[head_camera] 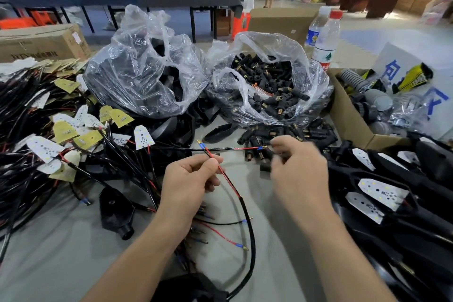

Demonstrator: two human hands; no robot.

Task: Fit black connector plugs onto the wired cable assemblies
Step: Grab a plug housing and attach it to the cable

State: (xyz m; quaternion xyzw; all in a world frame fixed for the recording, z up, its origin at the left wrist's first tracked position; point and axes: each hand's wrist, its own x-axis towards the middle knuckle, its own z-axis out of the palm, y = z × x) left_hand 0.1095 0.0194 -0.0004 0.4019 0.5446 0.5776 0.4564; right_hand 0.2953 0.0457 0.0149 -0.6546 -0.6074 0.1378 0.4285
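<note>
Pinching the red-and-black wire pair (229, 181) between thumb and curled fingers, the left hand (191, 181) sits in front of the plug bag (264, 86), on the person's side. The pair's gold-tipped terminal (198, 141) pokes up past the fingertips toward the bag. Its black sheathed cable loops away from the bag to the bottom edge.

The right hand (300, 169) is motion-blurred just in front of the bag. Its fingers are curled over the loose plugs (259, 133) spilled on the surface (73, 240) at the bag's foot; I cannot tell whether it grips one.

A second cable (215, 149) runs across between the bag and the left hand, and its blue-sleeved end reaches the right fingertips. Left of the bag lies a heap of wired assemblies (49, 135) with white and yellow boards. Right of it stands a cardboard box (348, 115).
</note>
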